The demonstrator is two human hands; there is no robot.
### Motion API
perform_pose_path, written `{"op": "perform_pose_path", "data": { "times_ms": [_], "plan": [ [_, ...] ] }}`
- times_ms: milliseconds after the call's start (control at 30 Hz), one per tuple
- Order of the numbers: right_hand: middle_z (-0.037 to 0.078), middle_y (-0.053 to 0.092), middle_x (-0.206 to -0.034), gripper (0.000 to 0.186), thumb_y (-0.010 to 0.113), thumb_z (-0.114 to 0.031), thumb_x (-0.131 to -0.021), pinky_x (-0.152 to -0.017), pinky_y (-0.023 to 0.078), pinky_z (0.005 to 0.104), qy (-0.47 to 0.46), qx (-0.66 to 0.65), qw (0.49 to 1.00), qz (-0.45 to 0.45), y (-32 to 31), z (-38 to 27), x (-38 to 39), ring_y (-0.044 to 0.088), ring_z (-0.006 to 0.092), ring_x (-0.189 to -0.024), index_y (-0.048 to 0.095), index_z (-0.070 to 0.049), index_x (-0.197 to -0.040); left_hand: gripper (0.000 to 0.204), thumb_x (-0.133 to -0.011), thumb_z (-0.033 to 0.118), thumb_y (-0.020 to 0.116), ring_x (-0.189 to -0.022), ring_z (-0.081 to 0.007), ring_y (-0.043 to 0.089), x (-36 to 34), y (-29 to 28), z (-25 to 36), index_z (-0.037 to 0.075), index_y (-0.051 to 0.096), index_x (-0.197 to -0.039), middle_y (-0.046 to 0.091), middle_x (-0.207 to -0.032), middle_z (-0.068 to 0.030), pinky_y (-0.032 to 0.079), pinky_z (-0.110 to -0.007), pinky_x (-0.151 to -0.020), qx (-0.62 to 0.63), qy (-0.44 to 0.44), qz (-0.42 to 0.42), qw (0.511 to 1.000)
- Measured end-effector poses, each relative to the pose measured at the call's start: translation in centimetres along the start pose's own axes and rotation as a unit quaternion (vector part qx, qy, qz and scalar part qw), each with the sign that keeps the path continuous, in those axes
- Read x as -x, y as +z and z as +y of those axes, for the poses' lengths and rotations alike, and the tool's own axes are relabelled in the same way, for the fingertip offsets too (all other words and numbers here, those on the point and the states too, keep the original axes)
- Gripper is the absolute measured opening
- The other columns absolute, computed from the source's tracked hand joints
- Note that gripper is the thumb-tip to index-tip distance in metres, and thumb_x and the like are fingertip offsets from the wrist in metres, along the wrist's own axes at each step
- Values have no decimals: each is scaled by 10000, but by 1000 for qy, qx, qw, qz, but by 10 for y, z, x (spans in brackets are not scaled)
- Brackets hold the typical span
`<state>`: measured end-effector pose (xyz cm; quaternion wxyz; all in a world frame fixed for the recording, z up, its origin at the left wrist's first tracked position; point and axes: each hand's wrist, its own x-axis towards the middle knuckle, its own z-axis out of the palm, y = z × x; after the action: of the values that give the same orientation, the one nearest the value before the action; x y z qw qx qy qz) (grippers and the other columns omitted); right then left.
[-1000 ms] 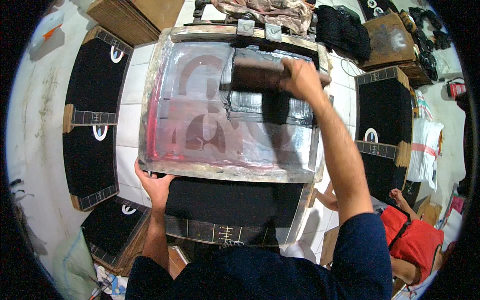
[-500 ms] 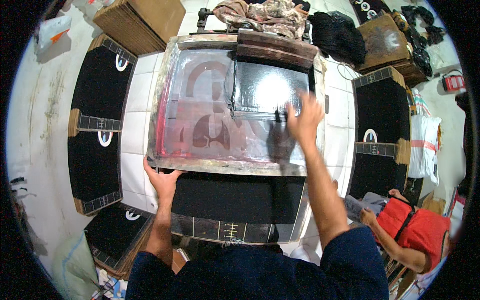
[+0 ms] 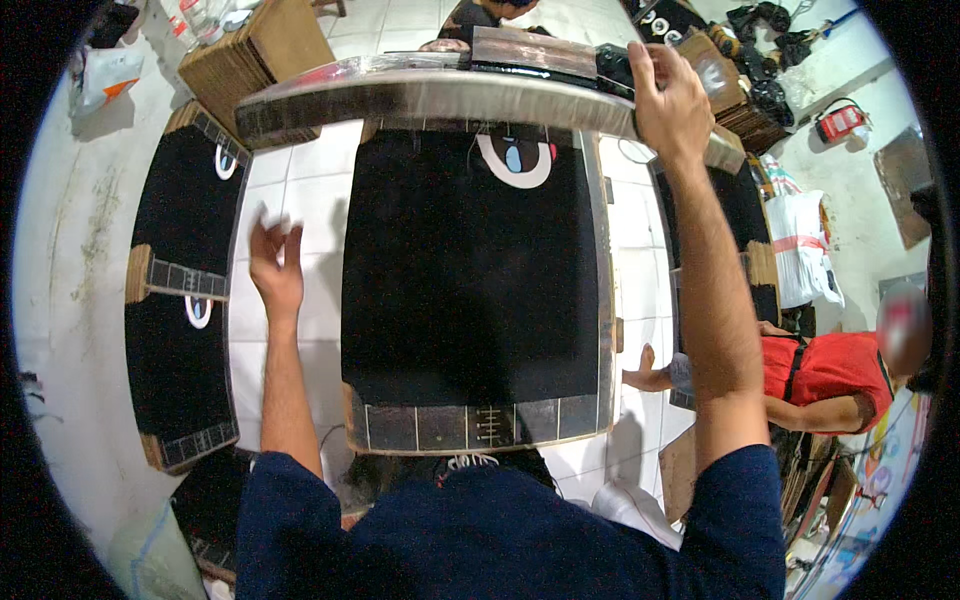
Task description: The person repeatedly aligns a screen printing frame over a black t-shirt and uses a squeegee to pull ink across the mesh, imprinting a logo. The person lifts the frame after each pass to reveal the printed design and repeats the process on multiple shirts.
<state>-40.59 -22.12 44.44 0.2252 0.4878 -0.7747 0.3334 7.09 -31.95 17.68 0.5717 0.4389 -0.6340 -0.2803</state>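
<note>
A screen printing frame (image 3: pixel 430 98) is tilted up at the far side, its thick near edge facing me. My right hand (image 3: pixel 675 110) grips it near its right end. A wooden squeegee (image 3: pixel 530 50) rests against the upper part of the screen. Beneath lies a board with black fabric (image 3: pixel 460 270) stretched flat, bearing a white ring print with light blue inside (image 3: pixel 515 158) at its far end. My left hand (image 3: pixel 275 260) hangs over the white floor tiles left of the board, empty, fingers apart and slightly blurred.
More boards with black fabric stand in rows at left (image 3: pixel 180 350) and right (image 3: pixel 735 210). A stack of brown boards (image 3: pixel 255 65) is at the far left. A person in red (image 3: pixel 825 375) works at the right; another person (image 3: pixel 490 15) is beyond the frame.
The frame has swung up off the black fabric, uncovering the print. My left hand has let go of its near left corner; my right hand has moved from over the screen to its edge.
</note>
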Motion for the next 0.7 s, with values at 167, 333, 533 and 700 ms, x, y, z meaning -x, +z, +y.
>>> {"op": "perform_pose_path", "data": {
  "times_ms": [167,333,533,700],
  "plan": [
    [180,763,-965,498,573,-547,-935,-831,545,446,31,41,999,2,-12,-18,-53,736,338,-933,777,-97,-999,390,-1038,318,469,-904,-463,674,211,-87,-191,49,731,-933,731,-904,-189,472,-597,-839,-370,-245,-392,806],
    [131,767,-906,579,573,-568,-941,-795,519,399,43,-4,997,-68,-8,-9,-95,713,232,-840,776,-36,-1047,360,-1032,311,488,-881,-460,674,408,-110,-178,47,717,-948,727,-903,-196,481,-587,-813,-292,-537,-341,714],
    [124,742,-817,484,632,-478,-915,-750,505,368,11,-35,998,-50,0,5,-131,669,218,-773,788,-20,-934,326,-1025,301,511,-854,-457,673,423,-94,-126,44,702,-965,722,-903,-204,492,-573,-781,-287,-586,-292,699],
    [122,728,-791,445,653,-438,-904,-728,496,352,-3,-81,996,-45,5,14,-138,654,212,-755,784,-13,-908,300,-1018,294,530,-831,-455,673,429,-92,-121,41,689,-979,717,-902,-210,501,-562,-755,-298,-592,-270,699]
  ]
}}
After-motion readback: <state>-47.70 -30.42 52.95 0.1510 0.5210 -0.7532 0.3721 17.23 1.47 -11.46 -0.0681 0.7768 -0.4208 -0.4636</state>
